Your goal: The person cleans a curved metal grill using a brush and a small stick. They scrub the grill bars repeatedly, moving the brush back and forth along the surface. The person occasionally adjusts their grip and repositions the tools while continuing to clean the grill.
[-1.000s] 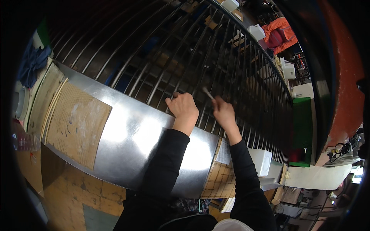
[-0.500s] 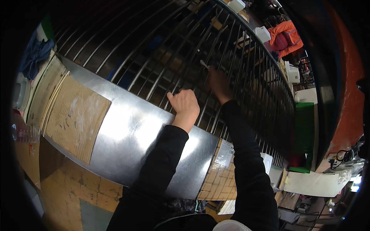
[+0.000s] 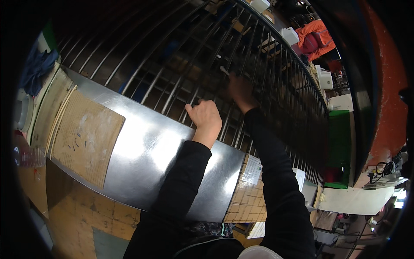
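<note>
My left hand is closed, knuckles up, at the near ends of a row of metal bars, just past the edge of a shiny steel sheet. What its curled fingers grip, if anything, is hidden under the hand. Farther out and to the right, my right hand reaches over the bars in deep shadow. A small, thin white piece sticks out beyond its fingers, which look closed on it. The kind of piece is too small and dark to tell.
Corrugated cardboard lies on the steel's left part; a taped carton is at its right. A clear plastic bottle and blue cloth are at far left. Beyond the bars, a person in orange is near white boxes.
My right hand and the white piece have shifted slightly to the left. My left hand stays at nearly the same place on the bars.
</note>
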The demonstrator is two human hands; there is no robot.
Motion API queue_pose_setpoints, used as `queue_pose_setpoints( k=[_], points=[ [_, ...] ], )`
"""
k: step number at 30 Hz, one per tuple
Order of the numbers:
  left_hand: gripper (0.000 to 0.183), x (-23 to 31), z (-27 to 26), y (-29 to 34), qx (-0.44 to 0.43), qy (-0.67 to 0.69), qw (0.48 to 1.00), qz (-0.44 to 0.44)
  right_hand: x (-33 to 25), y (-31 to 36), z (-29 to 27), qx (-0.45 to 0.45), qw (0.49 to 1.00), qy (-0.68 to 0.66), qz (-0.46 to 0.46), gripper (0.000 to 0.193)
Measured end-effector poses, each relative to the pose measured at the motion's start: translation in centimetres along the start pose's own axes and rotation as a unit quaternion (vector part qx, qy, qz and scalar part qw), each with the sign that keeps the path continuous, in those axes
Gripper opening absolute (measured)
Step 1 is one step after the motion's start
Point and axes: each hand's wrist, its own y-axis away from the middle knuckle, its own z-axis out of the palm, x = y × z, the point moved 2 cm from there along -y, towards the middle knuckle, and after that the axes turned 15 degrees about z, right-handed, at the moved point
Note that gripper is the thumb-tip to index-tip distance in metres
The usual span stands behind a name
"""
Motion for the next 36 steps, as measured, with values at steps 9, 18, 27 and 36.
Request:
queue_pose_setpoints(
  k=[9,18,27,36],
  points=[
    [0.008,0.0,0.1,-0.1,0.018,0.002,1.000,0.000,-0.2,6.0,0.4,-0.013,1.000,0.002,0.001,0.026],
    [0.008,0.0,0.3,-0.1,0.033,-0.008,0.999,-0.006,-1.5,-0.5,-0.2,0.012,1.000,-0.016,-0.007,0.025],
    [0.011,-0.2,0.3,-0.1,0.053,0.009,0.999,0.006,-0.8,7.1,1.0,-0.059,0.998,-0.009,-0.004,0.031],
    [0.008,-0.4,0.1,-0.2,0.045,-0.022,0.999,-0.002,-1.2,-0.6,0.9,-0.011,1.000,-0.015,0.022,0.022]
  ],
)
